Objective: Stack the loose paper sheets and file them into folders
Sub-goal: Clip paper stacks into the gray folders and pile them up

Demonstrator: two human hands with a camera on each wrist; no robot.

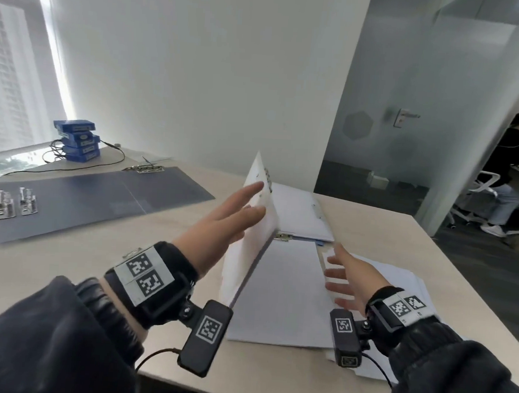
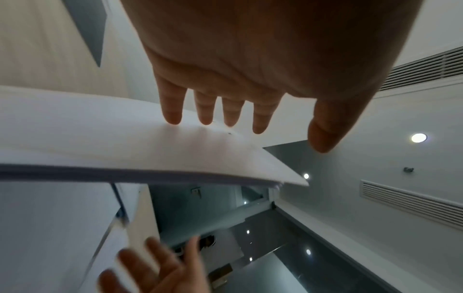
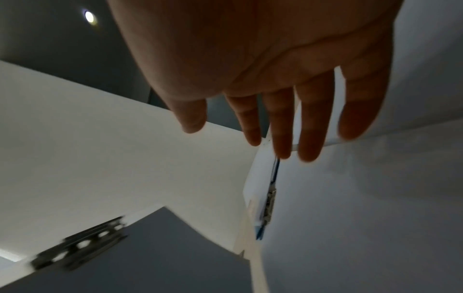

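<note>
Paper sheets in folder, raised stack hiding left fingertips

Your left hand hides part of raised paper stack; contact with your fingertips unclear. Loose sheets at lower right half covered by your right hand. Right wrist view: metal clip at lower left motion-blurred. Seated person cut off by right edge.

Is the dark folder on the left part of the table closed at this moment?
No, the dark folder lies opened flat on the table, with its metal clips showing on the inner side.
</note>
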